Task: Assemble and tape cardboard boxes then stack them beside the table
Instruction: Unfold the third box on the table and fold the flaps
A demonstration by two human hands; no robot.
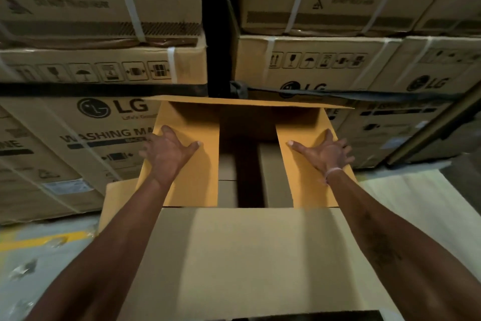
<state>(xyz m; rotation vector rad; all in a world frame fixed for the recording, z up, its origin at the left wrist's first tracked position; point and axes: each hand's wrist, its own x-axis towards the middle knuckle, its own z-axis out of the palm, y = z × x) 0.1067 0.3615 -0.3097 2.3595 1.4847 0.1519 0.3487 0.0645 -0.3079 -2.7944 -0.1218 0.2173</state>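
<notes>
A plain brown cardboard box (242, 255) stands in front of me with its top unsealed. My left hand (169, 150) lies flat with spread fingers on the left side flap (190, 180). My right hand (325, 151) presses flat on the right side flap (307, 185). Both flaps are folded inward, with a dark gap between them showing the inside of the box. The far flap (247, 102) sticks up behind my hands, and the near flap (247, 242) lies toward me. No tape is in view.
Large strapped appliance cartons (78, 125) are stacked like a wall just behind the box, left and right (338, 68), with a dark gap (218, 34) between the stacks. A flat cardboard sheet (117, 203) lies at left. The grey floor has a yellow line (39, 241).
</notes>
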